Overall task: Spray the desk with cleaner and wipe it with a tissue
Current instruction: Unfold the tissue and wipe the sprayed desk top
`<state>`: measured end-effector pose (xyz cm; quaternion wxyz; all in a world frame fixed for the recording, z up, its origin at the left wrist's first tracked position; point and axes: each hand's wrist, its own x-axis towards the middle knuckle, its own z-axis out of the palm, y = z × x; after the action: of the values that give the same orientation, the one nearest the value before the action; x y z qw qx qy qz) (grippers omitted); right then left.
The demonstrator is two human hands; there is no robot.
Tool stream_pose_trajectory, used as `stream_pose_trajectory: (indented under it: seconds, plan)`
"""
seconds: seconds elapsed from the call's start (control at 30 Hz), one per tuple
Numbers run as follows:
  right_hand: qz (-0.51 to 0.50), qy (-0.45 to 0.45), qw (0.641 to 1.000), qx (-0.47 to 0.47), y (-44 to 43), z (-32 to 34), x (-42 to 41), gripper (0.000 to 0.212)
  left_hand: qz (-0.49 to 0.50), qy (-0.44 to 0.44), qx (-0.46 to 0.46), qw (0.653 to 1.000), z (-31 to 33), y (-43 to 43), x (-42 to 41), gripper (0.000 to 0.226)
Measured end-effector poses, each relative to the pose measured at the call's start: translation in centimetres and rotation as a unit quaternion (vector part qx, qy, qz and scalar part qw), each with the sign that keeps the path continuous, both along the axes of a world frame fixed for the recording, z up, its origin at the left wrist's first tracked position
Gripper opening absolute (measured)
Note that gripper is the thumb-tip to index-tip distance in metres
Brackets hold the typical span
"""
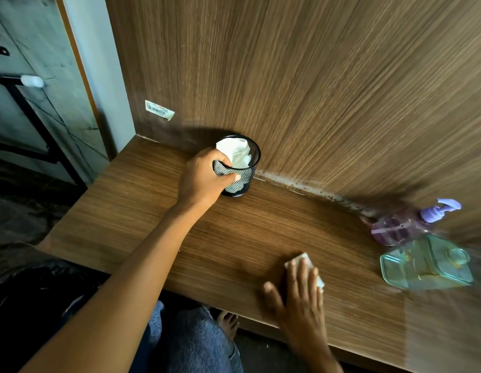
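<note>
A brown wooden desk (234, 230) fills the middle of the view. My left hand (203, 177) grips a black mesh cup (242, 181) stuffed with white tissues (235, 153), standing near the desk's back edge. My right hand (301, 289) lies flat, fingers spread, pressing a folded white tissue (305, 258) onto the desk near its front edge. A purple pump bottle of cleaner (411, 224) stands at the far right against the back panel, blurred.
A clear green lidded box (425, 263) lies on the desk just in front of the purple bottle. A wood-grain back panel (314, 90) rises behind the desk. White residue lines the seam at the panel's foot. My legs show below the front edge.
</note>
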<state>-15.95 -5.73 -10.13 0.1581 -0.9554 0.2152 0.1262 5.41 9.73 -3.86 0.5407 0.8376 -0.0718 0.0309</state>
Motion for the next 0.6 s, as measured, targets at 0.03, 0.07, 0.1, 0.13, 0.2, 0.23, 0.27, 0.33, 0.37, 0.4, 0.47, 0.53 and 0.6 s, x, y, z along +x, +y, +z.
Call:
stream_pose_trajectory:
  seconds: [0.03,0.07,0.1,0.13,0.2,0.23,0.27,0.33,0.37,0.4,0.47,0.53,0.6]
  plan:
    - [0.034,-0.004,0.999,-0.025,1.7,-0.7,-0.6,0.112,-0.005,0.0,-0.004,1.0,0.1,0.0,0.0,0.024]
    - [0.059,-0.02,0.997,-0.035,3.5,-1.0,-0.7,0.104,-0.01,0.0,-0.006,1.0,0.2,-0.1,0.0,0.024]
    - [0.082,-0.052,0.994,-0.049,5.3,-0.9,-0.4,0.092,-0.013,0.0,-0.008,1.0,0.2,-0.1,0.0,0.024]
    - [0.112,-0.061,0.99,-0.055,6.8,-0.8,0.5,0.086,-0.015,0.0,-0.011,1.0,0.3,-0.2,0.0,0.024]
    - [0.158,-0.059,0.985,-0.023,8.9,-0.4,3.7,0.092,-0.016,0.001,-0.017,1.0,0.4,-0.3,-0.1,0.024]
    - [0.156,-0.074,0.985,-0.022,9.1,0.0,5.4,0.093,-0.018,0.002,-0.021,1.0,0.5,-0.4,-0.1,0.024]
    - [0.149,-0.102,0.983,-0.037,8.9,0.0,7.3,0.095,-0.02,0.002,-0.024,1.0,0.6,-0.5,-0.2,0.024]
    - [0.108,-0.09,0.989,-0.047,6.6,-0.2,10.5,0.108,-0.027,0.004,-0.029,0.999,0.7,-0.7,-0.3,0.023]
    - [0.084,-0.067,0.994,-0.032,4.6,-0.6,11.6,0.114,-0.029,0.005,-0.03,0.999,0.8,-0.7,-0.2,0.023]
    - [0.053,-0.059,0.996,-0.029,2.3,-0.7,12.2,0.114,-0.032,0.007,-0.029,0.999,0.9,-0.7,-0.3,0.024]
    - [-0.029,-0.059,0.995,-0.069,-3.3,-0.5,12.1,0.102,-0.036,0.009,-0.028,0.999,1.0,-0.6,-0.3,0.025]
    - [-0.12,-0.035,0.989,-0.084,-8.4,0.5,10.3,0.088,-0.044,0.011,-0.027,0.999,1.0,-0.6,-0.4,0.025]
    - [-0.212,-0.008,0.975,-0.065,-10.6,1.3,8.8,0.084,-0.047,0.011,-0.028,0.998,0.9,-0.4,-0.4,0.024]
